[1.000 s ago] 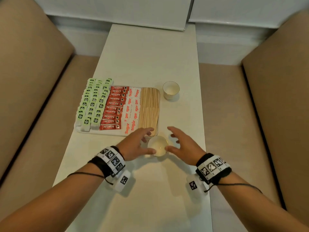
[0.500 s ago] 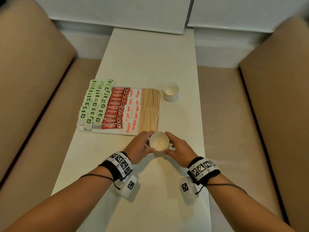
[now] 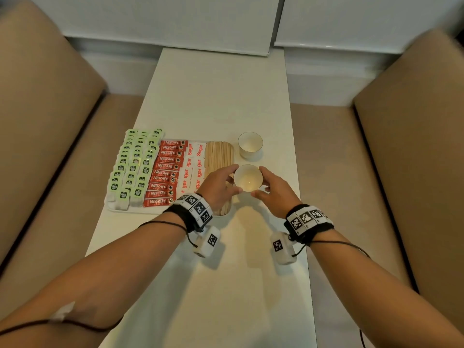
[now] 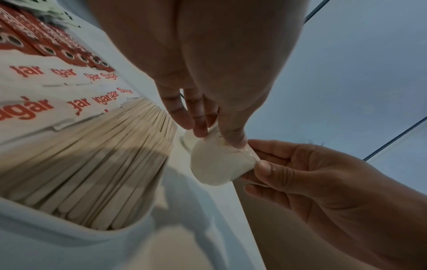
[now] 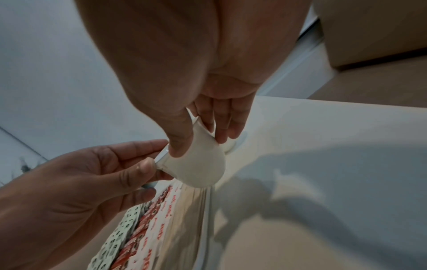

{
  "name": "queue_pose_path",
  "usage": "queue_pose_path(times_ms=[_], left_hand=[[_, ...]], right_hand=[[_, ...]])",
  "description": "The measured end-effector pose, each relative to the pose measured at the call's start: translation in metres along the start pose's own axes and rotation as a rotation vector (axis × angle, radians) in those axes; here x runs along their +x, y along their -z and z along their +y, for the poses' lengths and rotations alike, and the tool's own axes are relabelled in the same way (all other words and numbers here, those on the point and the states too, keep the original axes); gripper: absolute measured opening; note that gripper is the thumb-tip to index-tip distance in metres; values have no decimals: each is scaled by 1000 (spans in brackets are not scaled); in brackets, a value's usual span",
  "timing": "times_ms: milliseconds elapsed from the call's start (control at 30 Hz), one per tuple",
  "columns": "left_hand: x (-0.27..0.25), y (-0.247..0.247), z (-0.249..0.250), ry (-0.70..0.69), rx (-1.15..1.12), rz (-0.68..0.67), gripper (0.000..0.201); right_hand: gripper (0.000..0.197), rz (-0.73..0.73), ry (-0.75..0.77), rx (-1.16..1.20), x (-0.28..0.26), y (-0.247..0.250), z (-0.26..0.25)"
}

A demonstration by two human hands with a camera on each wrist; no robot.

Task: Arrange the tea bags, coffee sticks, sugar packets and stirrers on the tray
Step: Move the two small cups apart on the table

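Observation:
A small white cup [image 3: 248, 178] hangs just above the table, gripped at its rim from both sides. My left hand [image 3: 232, 180] pinches its left side and my right hand [image 3: 259, 183] pinches its right side. The wrist views show the cup [image 4: 217, 164] [image 5: 198, 168] clear of the surface. On the white tray [image 3: 110, 208] to the left lie rows of green tea bags [image 3: 133, 162], red coffee sticks [image 3: 165, 172], sugar packets [image 3: 193, 167] and wooden stirrers [image 3: 218, 156]. My left wrist covers the near ends of the stirrers.
A second white cup [image 3: 250, 144] stands on the table just beyond the held one, right of the tray. The narrow white table [image 3: 221, 96] runs between two tan benches [image 3: 50, 121], with its right edge close to my right hand.
Both hands closed on the cup, lifted it off the table and carried it forward to the tray's right side, near the second cup.

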State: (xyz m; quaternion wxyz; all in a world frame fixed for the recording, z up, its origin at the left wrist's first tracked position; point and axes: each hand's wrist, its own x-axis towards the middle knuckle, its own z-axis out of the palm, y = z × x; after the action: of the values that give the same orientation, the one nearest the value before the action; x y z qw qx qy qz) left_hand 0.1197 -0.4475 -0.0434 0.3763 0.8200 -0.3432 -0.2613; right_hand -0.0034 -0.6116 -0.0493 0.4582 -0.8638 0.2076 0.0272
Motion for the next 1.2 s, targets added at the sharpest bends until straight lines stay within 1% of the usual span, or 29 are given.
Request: queue_pose_path(times_ms=[133,367,733,867,1033,1200], left_hand=[[13,-8,-3,27,2,-32,56],[29,-13,-15,51,-8,-52,60],[55,-7,-18,40,-78,-24,57],[62,-7,-19,31,-75,-29,59],[69,-8,-22,30,-62,-39,62],[71,-7,-22,22,-67,-34,61]], right_hand=[[54,-5,-13,-5,10,-3,13],[53,-16,-11,-9,28,-9,30],[49,7,15,20,56,-2,33],[51,6,6,22,60,2,34],[45,5,13,40,62,4,34],[44,4,12,41,63,5,33]])
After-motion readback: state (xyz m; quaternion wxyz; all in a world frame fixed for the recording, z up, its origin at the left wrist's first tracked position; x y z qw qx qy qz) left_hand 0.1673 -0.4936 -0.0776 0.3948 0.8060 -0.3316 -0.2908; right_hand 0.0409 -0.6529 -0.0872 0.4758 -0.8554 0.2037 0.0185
